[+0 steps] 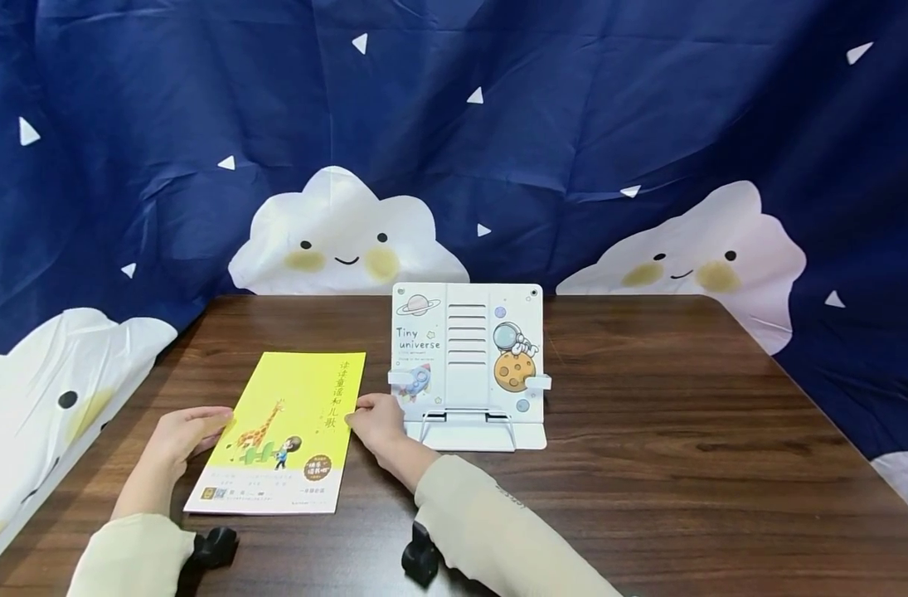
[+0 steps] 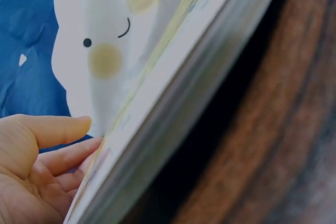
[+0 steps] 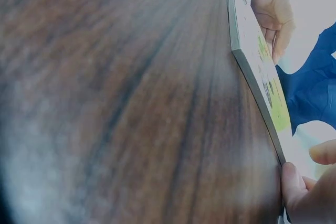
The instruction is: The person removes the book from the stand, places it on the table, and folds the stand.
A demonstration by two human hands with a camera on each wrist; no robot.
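A yellow paperback book [image 1: 297, 390] with a giraffe and a child on its cover lies at the left of the table. My left hand [image 1: 188, 435] is at its left edge; the left wrist view shows the thumb apart from the cover and fingertips [image 2: 94, 142] right at the edge. At the book's right edge is my right hand [image 1: 381, 423], one fingertip [image 3: 290, 171] against the side and another digit raised above it. Dark shadow runs under the book's near side in the left wrist view. Behind my right hand stands a white book stand [image 1: 468, 381] with space drawings.
The stand has two side clips and a wire bracket at its foot. Dark wood-grain tabletop [image 1: 662, 464] extends to the right. A navy curtain [image 1: 543, 149] with smiling clouds hangs behind and at the sides. Black wrist mounts [image 1: 421, 557] sit below the sleeves.
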